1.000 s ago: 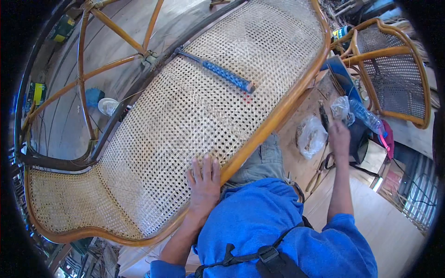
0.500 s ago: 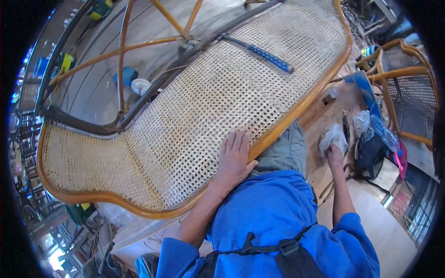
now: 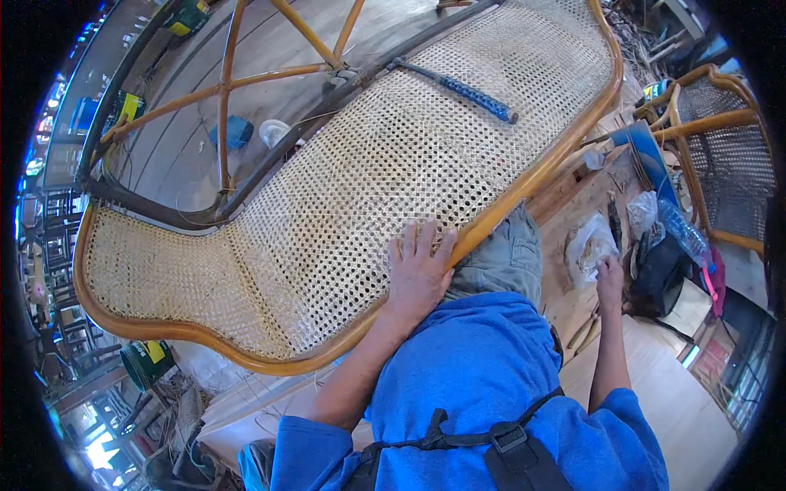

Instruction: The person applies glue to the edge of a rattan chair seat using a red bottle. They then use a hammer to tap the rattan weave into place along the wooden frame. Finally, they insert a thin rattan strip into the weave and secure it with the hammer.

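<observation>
A woven cane panel (image 3: 344, 196) in a curved, brown rattan frame (image 3: 270, 365) lies across my lap. My left hand (image 3: 416, 270) rests flat on the panel's near edge, fingers spread and nothing in them. To the right, my right hand (image 3: 609, 285) is closed at the lower right edge of a clear plastic bag (image 3: 591, 244). Something pale brown shows inside the bag; what the fingers pinch, if anything, is hidden. On the far part of the cane lies a tool with a thin dark shaft and a blue patterned grip (image 3: 479, 98).
A plastic bottle (image 3: 684, 233), a second clear bag (image 3: 643, 211) and a black bag (image 3: 657, 278) lie right of my hand. A rattan chair (image 3: 725, 147) with a cane panel stands at far right. A green bucket (image 3: 147, 362) is at left, beyond the frame.
My right hand has drawn back from over the plastic bag to its lower right edge, showing more of the bag. The left hand stays on the cane, its fingers slightly wider apart.
</observation>
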A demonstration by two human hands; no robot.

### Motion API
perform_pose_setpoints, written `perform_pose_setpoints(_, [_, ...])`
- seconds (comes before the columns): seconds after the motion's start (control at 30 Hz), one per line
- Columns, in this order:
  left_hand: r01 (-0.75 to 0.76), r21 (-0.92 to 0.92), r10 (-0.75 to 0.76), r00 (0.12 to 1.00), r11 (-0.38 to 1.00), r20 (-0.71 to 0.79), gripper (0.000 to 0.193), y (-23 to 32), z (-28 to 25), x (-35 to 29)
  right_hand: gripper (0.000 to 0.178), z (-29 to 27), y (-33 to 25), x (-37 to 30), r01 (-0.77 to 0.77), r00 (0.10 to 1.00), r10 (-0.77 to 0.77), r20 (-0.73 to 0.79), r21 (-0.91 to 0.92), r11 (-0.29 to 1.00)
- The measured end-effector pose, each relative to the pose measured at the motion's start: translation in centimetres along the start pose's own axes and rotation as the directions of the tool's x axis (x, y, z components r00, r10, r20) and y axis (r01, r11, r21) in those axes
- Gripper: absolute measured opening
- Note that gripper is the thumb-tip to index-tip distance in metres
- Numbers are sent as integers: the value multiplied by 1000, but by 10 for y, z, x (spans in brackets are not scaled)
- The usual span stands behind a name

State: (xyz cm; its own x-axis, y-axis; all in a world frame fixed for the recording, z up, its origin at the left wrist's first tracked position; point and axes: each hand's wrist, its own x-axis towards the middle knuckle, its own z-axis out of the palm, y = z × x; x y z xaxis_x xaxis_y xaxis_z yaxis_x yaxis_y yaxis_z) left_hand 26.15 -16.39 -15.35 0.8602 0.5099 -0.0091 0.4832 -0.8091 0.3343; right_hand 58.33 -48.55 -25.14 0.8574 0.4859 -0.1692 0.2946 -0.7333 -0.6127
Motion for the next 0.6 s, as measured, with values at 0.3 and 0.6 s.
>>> perform_pose_setpoints(0.3, [49,-216,-47,999,975,13,67,0,-8,-6,15,-30,-88,-4,-261,958,286,0,415,872])
perform_pose_setpoints(0.6, [297,-809,-208,869,-506,449,70,16,12,-9,12,42,-297,-52,-360,789,-33,614,505,785])
